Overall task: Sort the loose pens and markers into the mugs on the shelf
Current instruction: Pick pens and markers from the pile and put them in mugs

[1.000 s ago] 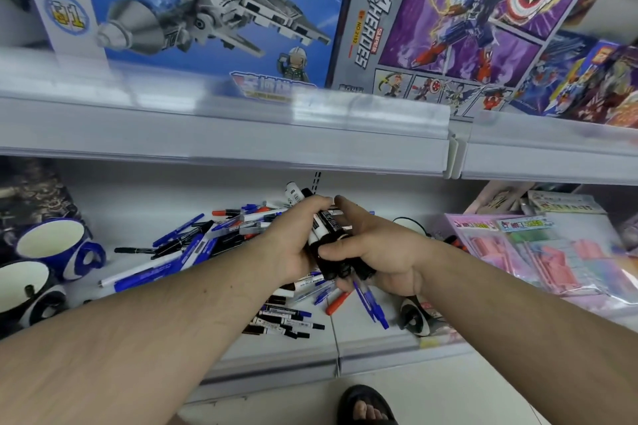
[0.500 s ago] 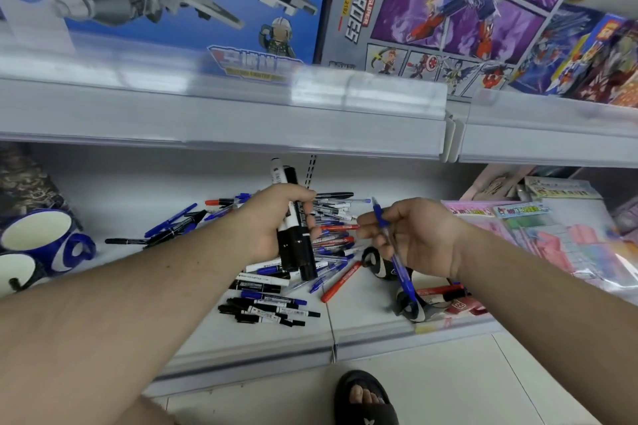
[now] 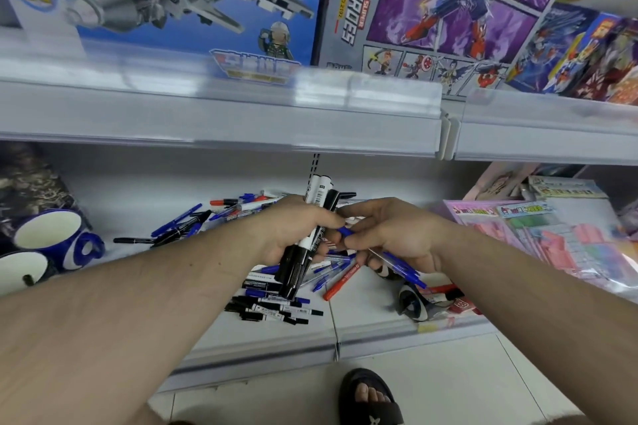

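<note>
The left hand (image 3: 293, 235) was curled around a bundle of black-and-white markers (image 3: 307, 238), held nearly upright, their tops poking above the fist and their black ends hanging below it. The right hand (image 3: 390, 235) was just beside it, fingertips almost touching the left, pinching a blue pen (image 3: 397, 262) that ran diagonally under the palm; most of the pen's middle was hidden by the fingers.

Below and behind both hands lay the loose pile of pens and markers (image 3: 276, 304) on the white shelf (image 3: 262, 338) (blue, black and red ones, too tangled to count). Part of the pile was covered by the hands and forearms.

Far to the left of the left hand stood a blue mug (image 3: 51, 238) with a white inside, and nearer the viewer a second mug (image 3: 24, 269), cut off by the frame edge. Beneath the right wrist lay a dark, rounded object (image 3: 411, 300) on its side, too obscured to identify for certain.

To the right of the right hand were pink packets (image 3: 552, 238), blurred. Above the hands, an upper shelf held toy boxes (image 3: 207, 0). A sandalled foot (image 3: 371, 397) showed at the bottom edge.
</note>
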The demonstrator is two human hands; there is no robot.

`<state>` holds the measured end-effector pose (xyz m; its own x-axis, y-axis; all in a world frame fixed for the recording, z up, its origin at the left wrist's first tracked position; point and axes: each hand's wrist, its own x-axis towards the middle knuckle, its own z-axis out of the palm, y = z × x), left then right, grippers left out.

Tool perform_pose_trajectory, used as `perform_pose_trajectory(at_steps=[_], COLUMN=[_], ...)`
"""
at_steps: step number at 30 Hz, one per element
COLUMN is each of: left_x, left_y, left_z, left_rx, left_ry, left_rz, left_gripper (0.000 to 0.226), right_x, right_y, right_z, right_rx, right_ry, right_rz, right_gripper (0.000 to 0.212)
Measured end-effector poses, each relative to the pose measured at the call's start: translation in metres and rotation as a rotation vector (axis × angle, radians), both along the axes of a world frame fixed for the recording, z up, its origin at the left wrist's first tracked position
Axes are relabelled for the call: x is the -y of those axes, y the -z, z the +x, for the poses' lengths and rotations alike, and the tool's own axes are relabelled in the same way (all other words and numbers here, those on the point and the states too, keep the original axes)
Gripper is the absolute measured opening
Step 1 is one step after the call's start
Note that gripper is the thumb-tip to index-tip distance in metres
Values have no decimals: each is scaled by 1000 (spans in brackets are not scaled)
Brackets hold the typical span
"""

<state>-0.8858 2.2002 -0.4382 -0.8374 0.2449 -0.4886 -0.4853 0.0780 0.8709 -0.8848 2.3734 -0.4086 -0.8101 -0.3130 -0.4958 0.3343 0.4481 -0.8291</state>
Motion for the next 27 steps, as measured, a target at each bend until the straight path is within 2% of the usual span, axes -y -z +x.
perform_pose_trajectory(at_steps=[3, 4, 7, 9, 12, 15, 21, 27], left_x=[21, 33, 69, 88, 115, 144, 200, 296], left_y=[1, 0, -7, -12, -12, -5, 5, 8], left_z=[11, 15, 31, 44, 67, 86, 104, 137], left_rx=[-46, -70, -162, -194, -225, -223, -177, -145], left_ry=[-128, -181, -357, -438, -486, -467, -445, -653], left_rz=[18, 15, 22, 45, 24, -77, -217, -254], left_gripper=[15, 14, 11, 8, 9, 14, 17, 10], right_x=[9, 13, 34, 54, 84, 110, 169, 245], right_y=[-4, -4, -2, -1, 3, 8, 18, 33], right_z=[-4, -5, -4, -2, -1, 4, 33, 45], right_rx=[20, 57, 185, 204, 159, 83, -74, -235], right_ry=[-75, -84, -79, -44, 60, 133, 254, 202], right_rz=[73, 84, 51, 7, -93, -198, -278, -244], right_gripper=[28, 29, 50, 43, 22, 11, 8, 17])
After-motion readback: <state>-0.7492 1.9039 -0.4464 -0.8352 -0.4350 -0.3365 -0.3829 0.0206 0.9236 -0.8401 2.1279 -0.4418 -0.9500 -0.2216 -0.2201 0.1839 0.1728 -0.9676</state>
